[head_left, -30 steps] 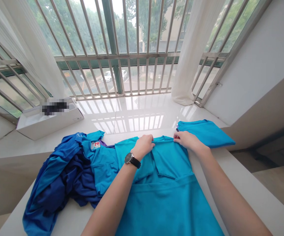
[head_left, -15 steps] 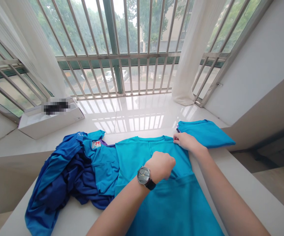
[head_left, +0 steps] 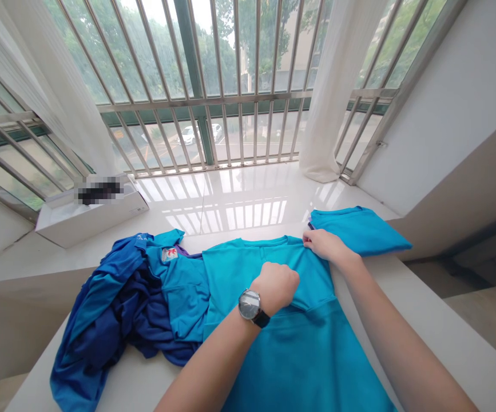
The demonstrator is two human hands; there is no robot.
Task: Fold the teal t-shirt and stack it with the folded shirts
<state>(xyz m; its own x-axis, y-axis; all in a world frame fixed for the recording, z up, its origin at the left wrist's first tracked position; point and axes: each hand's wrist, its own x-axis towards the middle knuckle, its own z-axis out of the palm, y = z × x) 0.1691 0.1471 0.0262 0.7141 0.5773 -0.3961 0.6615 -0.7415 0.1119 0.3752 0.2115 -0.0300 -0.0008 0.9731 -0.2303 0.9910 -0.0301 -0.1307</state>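
A teal T-shirt [head_left: 248, 274] lies spread on the white sill, its lower part running towards me with a fold across it. My left hand [head_left: 274, 288] rests curled into a fist on the shirt's chest, a dark-strapped wristwatch [head_left: 250, 304] on its wrist. Whether it pinches cloth is hidden by the curled fingers. My right hand [head_left: 325, 245] pinches the shirt's neckline edge at the far right shoulder. A folded teal garment [head_left: 357, 230] lies just beyond that hand, and a rumpled heap of dark blue clothes [head_left: 114, 303] lies left of the shirt.
A bright blue shirt with a badge [head_left: 169, 254] overlaps the heap's right side. A white box [head_left: 91, 220] with a blurred top stands at the far left of the glossy white sill [head_left: 226, 200]. Barred windows [head_left: 205, 97] and white curtains [head_left: 336, 86] stand behind it.
My left hand has left the collar and moved down onto the shirt's chest, curled into a fist. My right hand stays at the neckline.
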